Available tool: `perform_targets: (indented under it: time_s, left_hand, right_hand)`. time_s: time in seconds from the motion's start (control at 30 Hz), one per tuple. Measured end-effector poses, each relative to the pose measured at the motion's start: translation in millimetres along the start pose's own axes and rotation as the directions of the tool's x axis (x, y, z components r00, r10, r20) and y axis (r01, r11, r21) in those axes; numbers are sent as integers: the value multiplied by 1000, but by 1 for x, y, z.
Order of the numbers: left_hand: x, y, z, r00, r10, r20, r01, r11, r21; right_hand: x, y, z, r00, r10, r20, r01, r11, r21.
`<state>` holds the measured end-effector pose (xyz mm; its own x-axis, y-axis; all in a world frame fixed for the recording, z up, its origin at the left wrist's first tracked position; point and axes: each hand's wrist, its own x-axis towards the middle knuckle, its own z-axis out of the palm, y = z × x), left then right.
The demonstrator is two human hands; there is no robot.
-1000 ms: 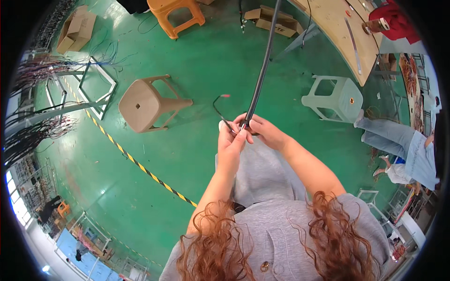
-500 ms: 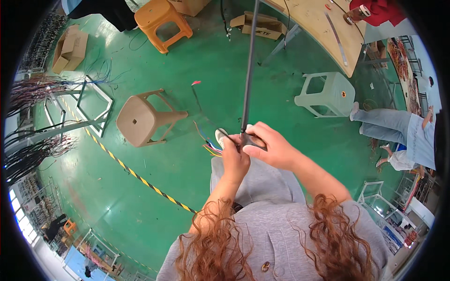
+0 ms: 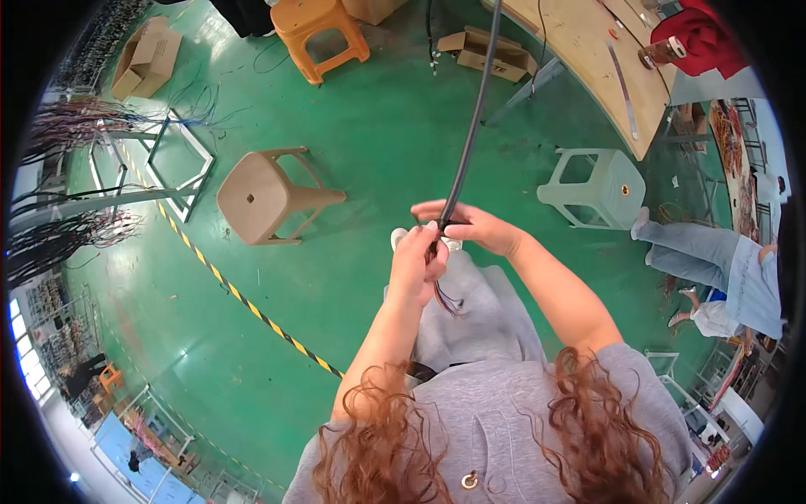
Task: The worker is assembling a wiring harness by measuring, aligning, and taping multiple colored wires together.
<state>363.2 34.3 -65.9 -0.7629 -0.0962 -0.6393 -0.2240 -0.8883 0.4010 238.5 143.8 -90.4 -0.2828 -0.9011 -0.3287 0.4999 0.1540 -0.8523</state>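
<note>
Since half a second ago our view has swung, so the black cable now slants up to the right rather than standing nearly straight, and our hands sit a little lower over our lap. Our left hand is curled shut around the cable's lower end; a small bunch of coloured wires hangs out below it, too fine for us to count. Our right hand meets the cable just above, thumb and first fingers pinching it, the others loosely bent. The cable's upper end is cut off by the top of the picture. Our feet are mostly hidden behind our hands. On the green floor, a tan stool stands to our left beside a yellow-and-black stripe, and a pale green stool to our right. Two cardboard boxes, one open near the wooden bench and one far left, show contents we cannot make out. Another person's legs reach in from the right edge.
</note>
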Motion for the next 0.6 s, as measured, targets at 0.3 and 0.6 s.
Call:
perform_targets:
  time_s: [0.3, 0.6]
  left_hand:
    - [-8, -11, 8, 901, 410, 143, -284, 307, 908]
    - [-8, -6, 7, 822, 514, 246, -354, 122, 927]
  right_hand:
    - [-35, 2, 9, 982, 122, -141, -169, 905, -390]
    - [-64, -47, 16, 980, -138, -144, -29, 618, -786]
